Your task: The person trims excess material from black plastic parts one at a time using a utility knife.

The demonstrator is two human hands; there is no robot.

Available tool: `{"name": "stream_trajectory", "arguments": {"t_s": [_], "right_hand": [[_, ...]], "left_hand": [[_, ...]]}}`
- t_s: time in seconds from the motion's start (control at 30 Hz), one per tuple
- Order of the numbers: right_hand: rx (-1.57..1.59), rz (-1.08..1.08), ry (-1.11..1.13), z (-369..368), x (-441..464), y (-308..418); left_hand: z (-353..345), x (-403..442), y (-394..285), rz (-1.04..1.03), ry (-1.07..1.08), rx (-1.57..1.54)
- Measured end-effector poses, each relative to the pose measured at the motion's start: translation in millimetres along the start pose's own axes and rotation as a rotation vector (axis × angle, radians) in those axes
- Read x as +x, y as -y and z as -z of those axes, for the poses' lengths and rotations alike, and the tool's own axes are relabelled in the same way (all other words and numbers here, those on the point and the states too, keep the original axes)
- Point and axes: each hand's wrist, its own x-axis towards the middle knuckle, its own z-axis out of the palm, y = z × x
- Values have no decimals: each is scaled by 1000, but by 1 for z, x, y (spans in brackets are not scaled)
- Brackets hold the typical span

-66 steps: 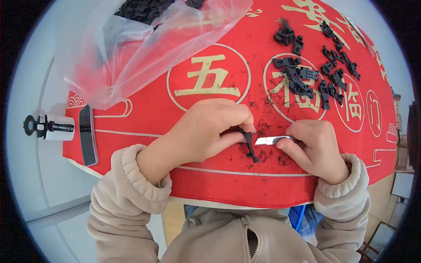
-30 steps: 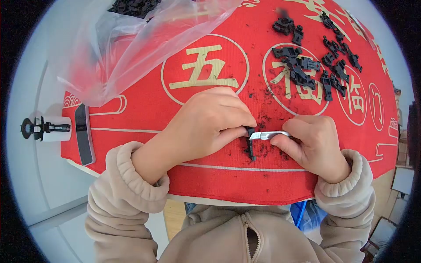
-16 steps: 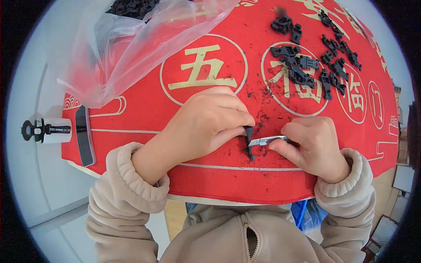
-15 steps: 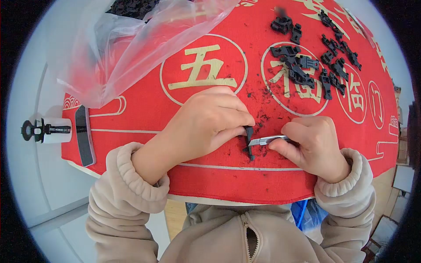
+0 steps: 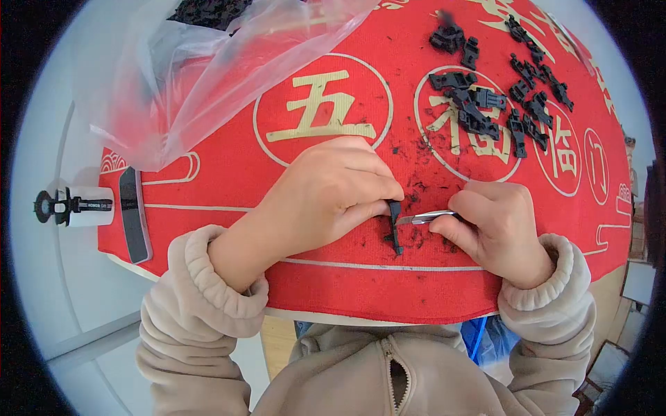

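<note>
My left hand [image 5: 347, 184] pinches the upper end of a small black plastic part [image 5: 396, 225], which points down toward me over the red mat. My right hand [image 5: 496, 225] is closed around a silver utility knife [image 5: 431, 218]. Its blade points left, and the tip is at or very close to the right edge of the black part; I cannot tell whether they touch. The knife's rear end is hidden in my palm. Black shavings [image 5: 418, 187] are scattered on the mat around and above the blade.
Several similar black plastic parts [image 5: 479, 111] lie in a loose pile at the upper right. A clear plastic bag [image 5: 208, 76] with black pieces spreads over the upper left. A phone [image 5: 134, 215] and a white cylindrical object [image 5: 91, 206] are at the left edge of the red mat [image 5: 361, 291].
The knife has shifted slightly right and turned, its blade now showing a different face. My left hand and the black part have hardly moved.
</note>
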Motion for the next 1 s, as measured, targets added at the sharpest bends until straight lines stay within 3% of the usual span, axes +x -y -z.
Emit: {"name": "stream_trajectory", "arguments": {"t_s": [1.0], "right_hand": [[-83,39,78,2,-3,4]], "left_hand": [[0,0,0,-1,15,4]]}}
